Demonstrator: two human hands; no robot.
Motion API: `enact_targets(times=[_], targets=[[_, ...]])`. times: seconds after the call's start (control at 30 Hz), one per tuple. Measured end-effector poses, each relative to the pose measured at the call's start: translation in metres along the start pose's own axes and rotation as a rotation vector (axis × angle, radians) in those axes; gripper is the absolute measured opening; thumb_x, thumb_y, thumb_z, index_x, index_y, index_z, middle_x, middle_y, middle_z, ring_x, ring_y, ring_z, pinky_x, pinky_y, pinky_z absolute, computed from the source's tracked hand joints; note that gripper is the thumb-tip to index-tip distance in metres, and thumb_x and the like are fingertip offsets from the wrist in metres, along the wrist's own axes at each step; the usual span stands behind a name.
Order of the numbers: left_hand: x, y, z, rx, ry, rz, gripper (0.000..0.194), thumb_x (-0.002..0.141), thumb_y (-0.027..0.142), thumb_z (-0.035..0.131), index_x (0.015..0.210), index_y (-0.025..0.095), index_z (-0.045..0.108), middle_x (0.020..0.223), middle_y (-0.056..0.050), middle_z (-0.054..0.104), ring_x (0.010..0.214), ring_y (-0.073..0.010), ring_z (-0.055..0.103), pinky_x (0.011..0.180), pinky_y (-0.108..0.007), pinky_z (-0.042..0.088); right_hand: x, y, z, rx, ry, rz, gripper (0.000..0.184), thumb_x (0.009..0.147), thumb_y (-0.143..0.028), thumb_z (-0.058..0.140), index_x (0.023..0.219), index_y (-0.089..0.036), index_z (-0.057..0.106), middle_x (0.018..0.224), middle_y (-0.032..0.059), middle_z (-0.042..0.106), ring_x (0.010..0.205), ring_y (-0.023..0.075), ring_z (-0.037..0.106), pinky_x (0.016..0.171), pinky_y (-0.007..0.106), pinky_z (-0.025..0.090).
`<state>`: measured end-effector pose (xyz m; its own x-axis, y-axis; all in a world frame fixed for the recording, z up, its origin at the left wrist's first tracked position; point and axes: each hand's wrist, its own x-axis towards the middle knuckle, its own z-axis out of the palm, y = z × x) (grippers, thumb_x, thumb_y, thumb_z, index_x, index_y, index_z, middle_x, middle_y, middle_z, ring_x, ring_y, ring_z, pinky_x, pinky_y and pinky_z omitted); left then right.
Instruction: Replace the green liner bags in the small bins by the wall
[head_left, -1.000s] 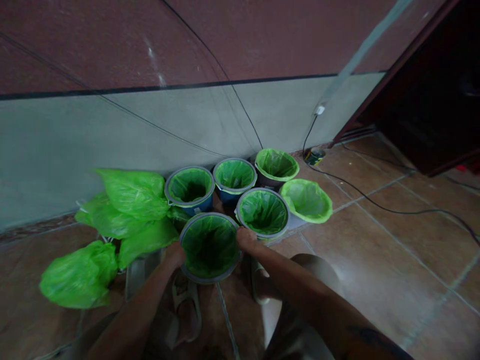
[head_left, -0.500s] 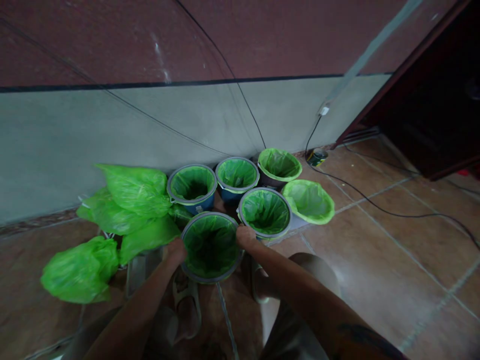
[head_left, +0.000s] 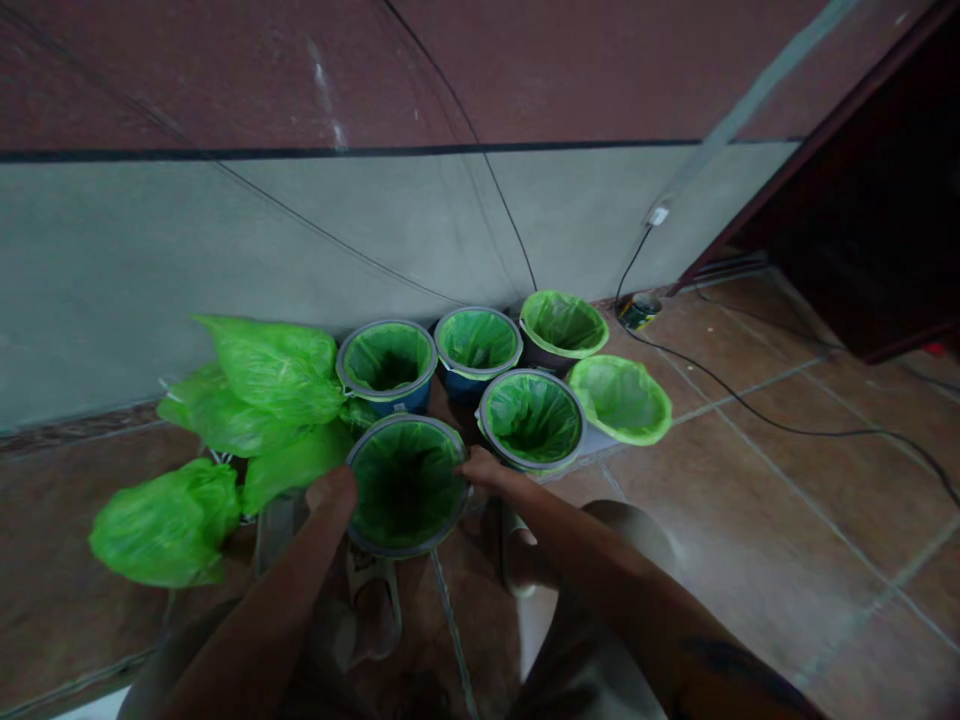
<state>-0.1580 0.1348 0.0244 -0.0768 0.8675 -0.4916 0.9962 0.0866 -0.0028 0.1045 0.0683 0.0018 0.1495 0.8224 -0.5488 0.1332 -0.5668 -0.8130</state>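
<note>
A trash bin (head_left: 409, 548) lined with a green bag stands nearest to me, a grey ring round its mouth. On its left side my left hand (head_left: 334, 490) is closed at the rim, fingers partly hidden behind the bin. My right hand (head_left: 480, 468) grips the opposite side of the same rim. The bin's inside is dark. Just right of my right hand is another lined bin (head_left: 531, 462) with a grey ring. Behind stand a blue bin (head_left: 405, 402) and a second blue bin (head_left: 465, 385), both lined in green.
Puffed green bags (head_left: 277, 370) lie at the left, with one bag (head_left: 165, 525) nearer me. A dark bin (head_left: 540, 355) and a pale bin (head_left: 596, 440) stand at the right. Beyond them are a can (head_left: 640, 312) and a black cable (head_left: 750, 410) across the tiles.
The held bin and both hands have shifted slightly left, away from the bin on the right. The other bins and bags stay in place; the view has moved a little.
</note>
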Motion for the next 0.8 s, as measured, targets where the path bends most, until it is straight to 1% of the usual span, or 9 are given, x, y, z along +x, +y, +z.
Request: enact_targets(times=[0.1, 0.17, 0.23, 0.27, 0.3, 0.37, 0.5, 0.6, 0.8], targets=[[-0.011, 0.005, -0.005, 0.011, 0.123, 0.029, 0.029, 0.087, 0.013, 0.043, 0.103, 0.001, 0.064, 0.109, -0.029, 0.064, 0.103, -0.0382, 0.064, 0.075, -0.043, 0.051, -0.003, -0.002, 0.006, 0.112, -0.089, 0.062, 0.020, 0.065, -0.013, 0.071, 0.084, -0.011, 0.066, 0.077, 0.0057, 0.066, 0.083, 0.0203, 0.061, 0.072, 0.027, 0.049], [-0.021, 0.018, -0.008, -0.003, 0.166, 0.122, 0.034, 0.087, 0.023, 0.051, 0.114, 0.004, 0.060, 0.117, -0.027, 0.061, 0.108, -0.0353, 0.062, 0.083, -0.041, 0.050, -0.005, -0.005, 0.011, 0.139, -0.163, 0.103, 0.023, 0.065, -0.017, 0.073, 0.085, -0.009, 0.065, 0.079, 0.0070, 0.066, 0.083, 0.0199, 0.061, 0.074, 0.029, 0.049], [-0.032, 0.036, -0.009, -0.081, 0.122, 0.283, 0.042, 0.087, 0.036, 0.055, 0.120, 0.010, 0.057, 0.113, -0.017, 0.066, 0.106, -0.0270, 0.064, 0.087, -0.034, 0.049, -0.008, -0.008, 0.017, 0.139, -0.240, 0.127, 0.025, 0.066, -0.020, 0.075, 0.086, -0.008, 0.065, 0.081, 0.0079, 0.066, 0.084, 0.0193, 0.061, 0.076, 0.030, 0.049], [-0.037, 0.044, -0.009, -0.174, 0.061, 0.392, 0.043, 0.088, 0.039, 0.053, 0.121, 0.012, 0.057, 0.107, -0.013, 0.069, 0.101, -0.0235, 0.066, 0.086, -0.031, 0.048, -0.009, -0.009, 0.020, 0.133, -0.272, 0.134, 0.024, 0.067, -0.021, 0.075, 0.085, -0.008, 0.065, 0.081, 0.0077, 0.066, 0.083, 0.0186, 0.061, 0.077, 0.030, 0.049], [-0.042, 0.052, -0.008, -0.261, -0.003, 0.485, 0.041, 0.088, 0.040, 0.052, 0.119, 0.014, 0.058, 0.100, -0.010, 0.071, 0.095, -0.0209, 0.067, 0.083, -0.028, 0.048, -0.011, -0.010, 0.023, 0.125, -0.298, 0.140, 0.023, 0.068, -0.021, 0.074, 0.084, -0.008, 0.064, 0.080, 0.0071, 0.066, 0.083, 0.0179, 0.061, 0.077, 0.029, 0.049], [-0.049, 0.061, -0.006, -0.368, -0.070, 0.581, 0.034, 0.088, 0.038, 0.052, 0.111, 0.015, 0.061, 0.089, -0.006, 0.071, 0.085, -0.0189, 0.067, 0.077, -0.027, 0.048, -0.014, -0.012, 0.028, 0.103, -0.328, 0.155, 0.017, 0.069, -0.018, 0.072, 0.081, -0.009, 0.064, 0.074, 0.0050, 0.065, 0.079, 0.0167, 0.060, 0.077, 0.028, 0.049], [-0.052, 0.060, 0.001, -0.361, -0.100, 0.569, 0.020, 0.082, 0.027, 0.058, 0.098, 0.015, 0.061, 0.077, -0.003, 0.069, 0.074, -0.0167, 0.065, 0.070, -0.026, 0.045, -0.018, -0.012, 0.032, 0.062, -0.336, 0.181, 0.007, 0.067, -0.013, 0.069, 0.069, -0.011, 0.063, 0.064, 0.0030, 0.061, 0.076, 0.0172, 0.059, 0.074, 0.027, 0.050], [-0.052, 0.055, 0.006, -0.348, -0.165, 0.583, 0.016, 0.080, 0.028, 0.060, 0.091, 0.016, 0.061, 0.076, -0.002, 0.068, 0.072, -0.0162, 0.064, 0.066, -0.025, 0.043, -0.019, -0.011, 0.034, 0.008, -0.299, 0.172, 0.006, 0.065, -0.012, 0.068, 0.063, -0.012, 0.062, 0.066, 0.0036, 0.062, 0.078, 0.0182, 0.060, 0.072, 0.025, 0.050], [-0.062, 0.061, 0.009, -0.258, -0.228, 0.605, 0.015, 0.078, 0.030, 0.061, 0.087, 0.017, 0.062, 0.080, -0.004, 0.069, 0.076, -0.0181, 0.065, 0.064, -0.024, 0.042, -0.021, -0.013, 0.038, -0.104, -0.226, 0.152, 0.006, 0.062, -0.008, 0.065, 0.068, -0.011, 0.065, 0.065, 0.0038, 0.062, 0.078, 0.0191, 0.060, 0.073, 0.025, 0.049]])
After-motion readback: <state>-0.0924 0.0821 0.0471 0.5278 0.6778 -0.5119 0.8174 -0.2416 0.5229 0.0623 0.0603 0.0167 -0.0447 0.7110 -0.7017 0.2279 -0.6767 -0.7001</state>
